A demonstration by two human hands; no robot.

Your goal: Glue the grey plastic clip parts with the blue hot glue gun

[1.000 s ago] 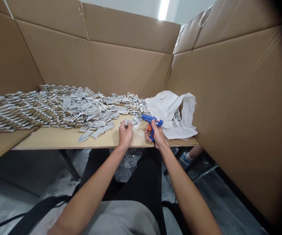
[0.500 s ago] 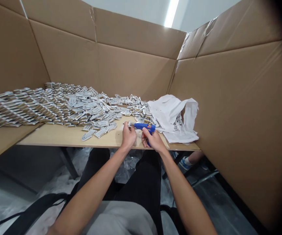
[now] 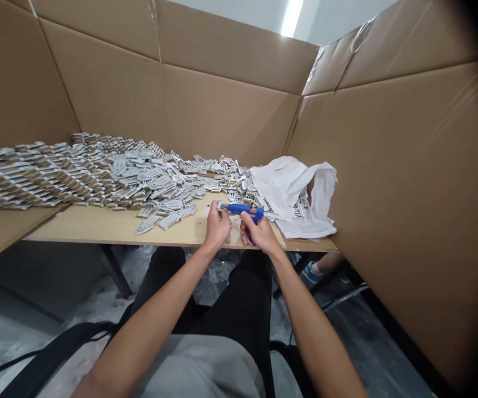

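A blue glue gun (image 3: 242, 209) with an orange mark lies level in my right hand (image 3: 259, 232), whose fingers wrap round its handle. Its tip points left. My left hand (image 3: 217, 225) is closed in a pinch on a small pale piece (image 3: 221, 205), right at the gun's tip; most of the piece is hidden by the fingers. Whether the tip touches it, I cannot tell. Several flat grey-white pieces (image 3: 168, 213) lie loose on the wooden board (image 3: 98, 224), left of my left hand.
Stacked rows of similar pieces (image 3: 35, 174) fill the left side. More pieces lie along the back. A white plastic bag (image 3: 282, 182) with pieces inside lies at the right. Cardboard walls (image 3: 230, 110) enclose the table. Another person's foot (image 3: 313, 271) shows below at the right.
The view has tilted slightly, shifting the scene a little upward. Both hands keep their grips, and the glue gun's tip stays beside the small piece.
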